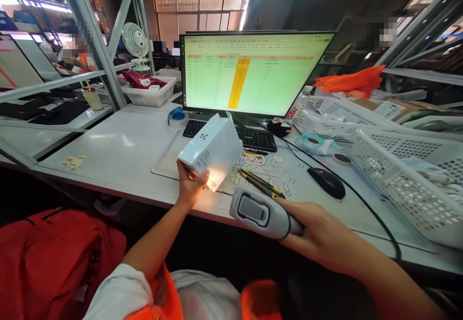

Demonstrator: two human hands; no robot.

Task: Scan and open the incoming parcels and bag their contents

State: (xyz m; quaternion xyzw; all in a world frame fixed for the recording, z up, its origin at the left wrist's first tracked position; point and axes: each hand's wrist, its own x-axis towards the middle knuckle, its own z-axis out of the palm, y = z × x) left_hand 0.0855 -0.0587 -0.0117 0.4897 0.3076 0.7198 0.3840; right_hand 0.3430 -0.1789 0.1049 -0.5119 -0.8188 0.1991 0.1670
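Note:
A white box [220, 149] with its end flap raised is tilted above the front part of the desk, and my left hand [191, 182] grips its lower left corner. My right hand [311, 223] is wrapped round the handle of a grey barcode scanner [260, 213]. The scanner's head points at the box, and a bright orange-white light falls on the box's label near my left thumb. Scanner and box do not touch. Between them and the mouse, a yellow-and-black cutter [262, 183] lies on the patterned mat [289, 168].
Behind the box stand a keyboard [258, 138] and a lit monitor [249, 74]. A black mouse [326, 183], its cable, and tape rolls [313, 141] lie right. White baskets [408, 185] line the right side. Another person [77, 52] is at the far left.

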